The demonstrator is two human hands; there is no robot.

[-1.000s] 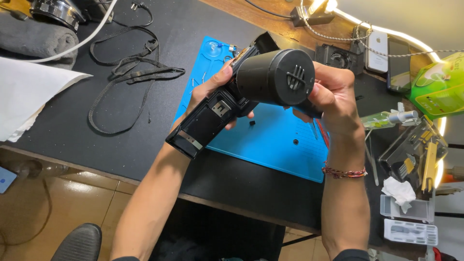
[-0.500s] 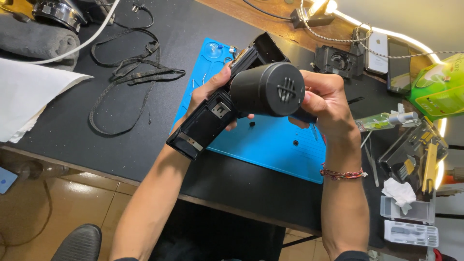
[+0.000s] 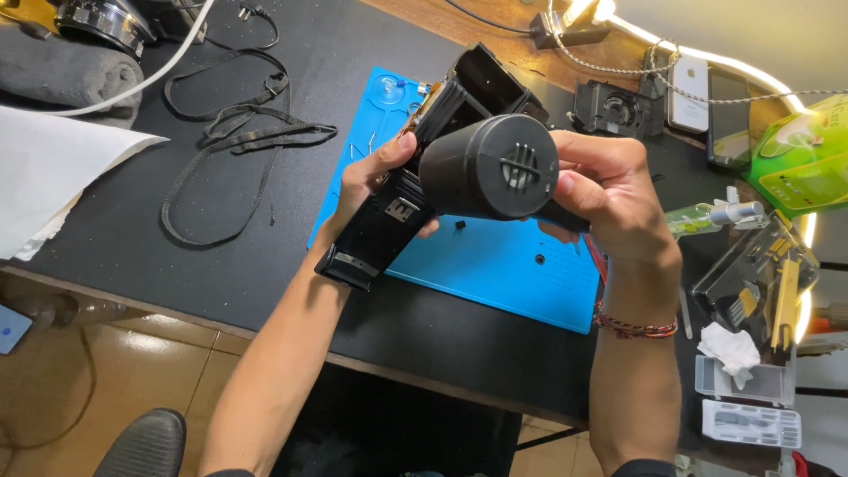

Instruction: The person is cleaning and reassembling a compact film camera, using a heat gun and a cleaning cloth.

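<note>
I hold the black camera body (image 3: 402, 208) above the blue mat (image 3: 503, 265), long axis running from lower left to upper right. Its cylindrical lens barrel (image 3: 490, 166) points toward me. My left hand (image 3: 371, 177) clamps the body; my right hand (image 3: 609, 190) fingers close around the barrel's right side.

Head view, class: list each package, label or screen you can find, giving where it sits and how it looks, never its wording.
Green packet: far right edge, glossy, light green.
Phone: far side, white, lying flat.
Blue-lit screen: lower left, small, on the floor.
Label: small, pale, on the black camera body that both hands grip.
</note>
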